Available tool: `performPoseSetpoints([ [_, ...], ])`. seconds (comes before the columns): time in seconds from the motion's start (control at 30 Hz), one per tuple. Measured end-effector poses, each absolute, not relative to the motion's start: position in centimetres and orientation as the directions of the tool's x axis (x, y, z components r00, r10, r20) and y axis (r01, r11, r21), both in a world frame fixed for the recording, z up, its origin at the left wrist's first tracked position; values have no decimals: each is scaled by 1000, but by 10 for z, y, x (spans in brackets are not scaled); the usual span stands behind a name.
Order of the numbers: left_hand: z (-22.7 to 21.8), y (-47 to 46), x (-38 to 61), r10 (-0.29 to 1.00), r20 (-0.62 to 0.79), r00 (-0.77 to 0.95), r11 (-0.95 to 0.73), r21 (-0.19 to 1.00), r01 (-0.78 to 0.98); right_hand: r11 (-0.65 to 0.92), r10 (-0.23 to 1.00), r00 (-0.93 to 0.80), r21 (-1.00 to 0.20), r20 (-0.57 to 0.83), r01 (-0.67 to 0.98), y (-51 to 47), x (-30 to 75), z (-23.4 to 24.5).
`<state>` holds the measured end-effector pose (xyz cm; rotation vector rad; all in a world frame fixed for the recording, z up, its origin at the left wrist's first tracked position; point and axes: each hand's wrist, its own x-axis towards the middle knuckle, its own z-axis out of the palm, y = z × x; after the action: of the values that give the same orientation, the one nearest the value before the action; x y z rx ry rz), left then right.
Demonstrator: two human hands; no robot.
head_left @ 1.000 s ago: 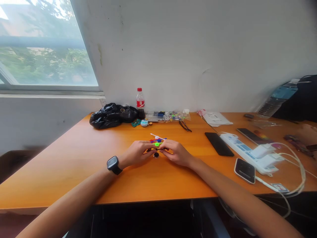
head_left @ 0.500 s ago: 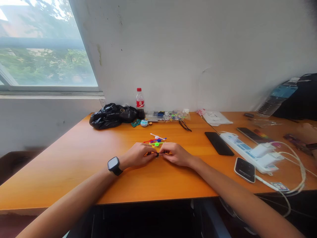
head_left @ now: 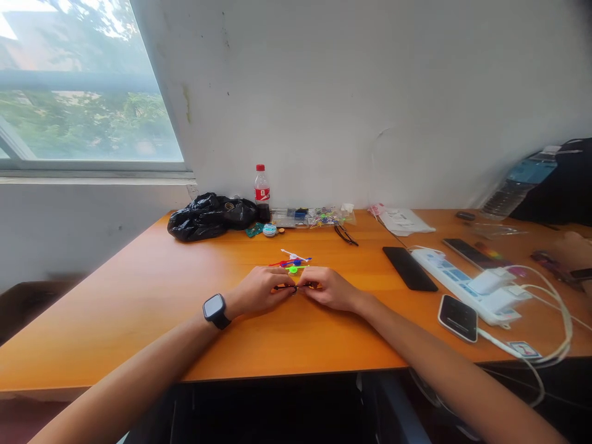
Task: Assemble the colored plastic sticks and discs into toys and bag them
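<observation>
- Left hand and right hand nearly meet, fingertips pinched on a slim black piece between them, just nearer than the green spinner; desk contact is unclear.
- Uneven finger pressure might flip the piece free.
- Knuckles pushing forward might jostle that spinner.

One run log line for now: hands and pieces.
left hand: pinching thin black piece; right hand: pinching same piece; beyond: red, blue, green, white small plastic pieces; surface: brown wooden table

Left hand and right hand close together, both in a pinch.
</observation>
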<state>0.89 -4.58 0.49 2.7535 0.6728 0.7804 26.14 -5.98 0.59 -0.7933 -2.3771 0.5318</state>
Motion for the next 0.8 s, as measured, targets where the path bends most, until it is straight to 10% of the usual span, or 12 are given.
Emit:
performPoseSetpoints([
  [0.8, 7, -47, 10, 497, 404, 768, -865, 296, 404, 736, 649, -655, -536, 387, 413, -58, 262, 2],
])
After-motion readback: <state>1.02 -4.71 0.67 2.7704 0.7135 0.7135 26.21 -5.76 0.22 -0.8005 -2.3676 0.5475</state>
